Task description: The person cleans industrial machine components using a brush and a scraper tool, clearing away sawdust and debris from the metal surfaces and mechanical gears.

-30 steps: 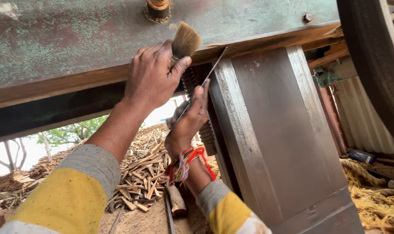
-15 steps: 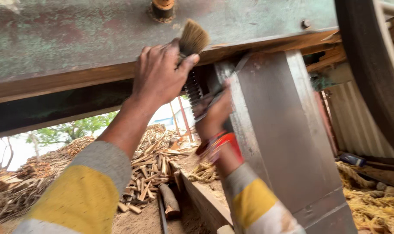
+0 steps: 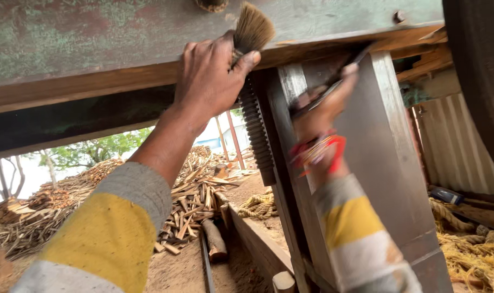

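Behind left hand (image 3: pixel 209 76), brush (image 3: pixel 251 30) handle hidden.

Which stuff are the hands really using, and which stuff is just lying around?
In use:
- paintbrush, gripped in the left hand
- thin dark tool, blurred, held by the right hand
- grey metal column and threaded rod close to both hands

Lying about:
- pile of wood scraps
- coiled rope
- yellow fibre heap
- log
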